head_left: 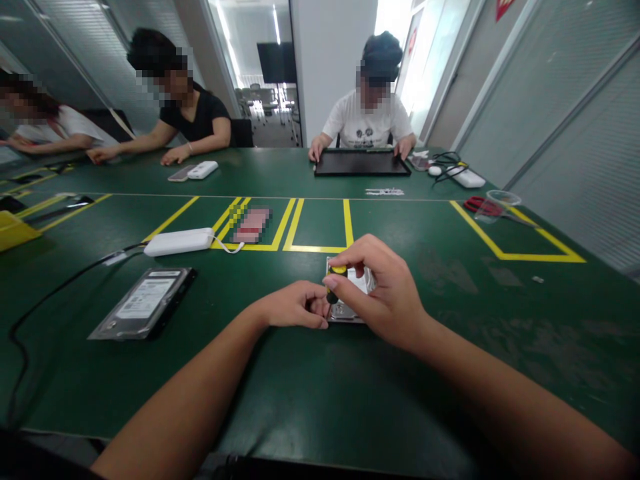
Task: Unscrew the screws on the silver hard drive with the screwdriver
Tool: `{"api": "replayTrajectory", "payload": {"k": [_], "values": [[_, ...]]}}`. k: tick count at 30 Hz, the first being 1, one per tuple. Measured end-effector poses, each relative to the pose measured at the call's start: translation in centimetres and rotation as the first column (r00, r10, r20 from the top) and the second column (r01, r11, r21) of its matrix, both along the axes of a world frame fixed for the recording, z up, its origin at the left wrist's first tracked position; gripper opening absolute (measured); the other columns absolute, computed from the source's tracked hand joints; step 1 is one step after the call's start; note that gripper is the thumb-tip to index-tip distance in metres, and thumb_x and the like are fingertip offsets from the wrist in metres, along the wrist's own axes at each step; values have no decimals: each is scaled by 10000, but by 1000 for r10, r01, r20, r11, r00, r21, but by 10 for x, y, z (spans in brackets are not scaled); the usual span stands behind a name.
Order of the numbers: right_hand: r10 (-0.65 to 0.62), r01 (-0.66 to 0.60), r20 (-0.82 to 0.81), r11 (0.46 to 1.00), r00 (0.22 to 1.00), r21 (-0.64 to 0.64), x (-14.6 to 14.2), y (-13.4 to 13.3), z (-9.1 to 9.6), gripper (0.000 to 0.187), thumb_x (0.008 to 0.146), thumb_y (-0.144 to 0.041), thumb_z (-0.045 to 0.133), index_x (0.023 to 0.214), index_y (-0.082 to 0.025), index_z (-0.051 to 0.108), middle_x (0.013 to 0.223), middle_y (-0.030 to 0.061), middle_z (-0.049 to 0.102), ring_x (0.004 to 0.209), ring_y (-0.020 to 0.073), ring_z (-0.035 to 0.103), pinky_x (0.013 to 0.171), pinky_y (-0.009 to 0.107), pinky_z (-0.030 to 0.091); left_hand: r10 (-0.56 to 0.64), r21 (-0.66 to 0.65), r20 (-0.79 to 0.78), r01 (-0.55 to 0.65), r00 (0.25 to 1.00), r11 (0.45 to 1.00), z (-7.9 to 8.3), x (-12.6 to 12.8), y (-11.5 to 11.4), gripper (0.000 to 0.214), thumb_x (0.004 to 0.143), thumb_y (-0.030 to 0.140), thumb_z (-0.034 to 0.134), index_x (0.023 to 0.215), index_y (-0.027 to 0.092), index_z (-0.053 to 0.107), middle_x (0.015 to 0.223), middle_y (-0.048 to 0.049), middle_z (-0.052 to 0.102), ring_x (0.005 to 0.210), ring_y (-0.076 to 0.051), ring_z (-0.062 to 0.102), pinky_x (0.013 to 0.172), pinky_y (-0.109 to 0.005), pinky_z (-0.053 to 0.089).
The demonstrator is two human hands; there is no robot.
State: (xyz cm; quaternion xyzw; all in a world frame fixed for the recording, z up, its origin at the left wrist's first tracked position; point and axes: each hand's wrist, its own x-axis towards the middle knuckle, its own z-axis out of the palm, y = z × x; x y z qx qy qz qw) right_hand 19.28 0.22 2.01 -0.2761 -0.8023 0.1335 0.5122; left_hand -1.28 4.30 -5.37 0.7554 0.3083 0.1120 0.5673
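A hard drive (345,311) lies on the green table in front of me, its label partly covered by my right hand. My right hand (383,290) pinches a short screwdriver (339,272) with a yellow and black handle, held upright over the drive's left part. Whether the tip sits in a screw is too small to tell. Against the drive's left edge, my left hand (295,305) is closed with curled fingers, gripping that side. A second hard drive (147,300), label up, rests farther left, apart from both hands.
A white power bank (179,241) with a black cable stands at left, wired to a pink phone (253,225). Yellow tape (317,249) marks the table. At right are red-handled scissors (483,205) and a clear cup (500,200). Across, a person holds a black tray (363,163); others sit left.
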Motion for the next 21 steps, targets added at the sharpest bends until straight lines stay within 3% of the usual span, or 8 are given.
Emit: {"api": "replayTrajectory", "payload": {"k": [8,21], "values": [[-14,14,3,999,1000,-36,1,0,4,89,864,-213,676,949,-194,654,853,10,636,758,137,541,688,292,439,-3,-8,15,3,1000,1000,-4,-2,1,208,761,289,758,821,148,617,708,26,581,659,-109,539,625,-233,430],[39,-43,91,998,995,45,3,-5,8,103,899,-233,639,996,-203,656,940,37,705,876,174,641,788,334,505,19,9,10,-19,1000,1000,1,-2,-1,172,756,244,755,770,137,622,716,15,614,680,-115,572,630,-229,440]]}}
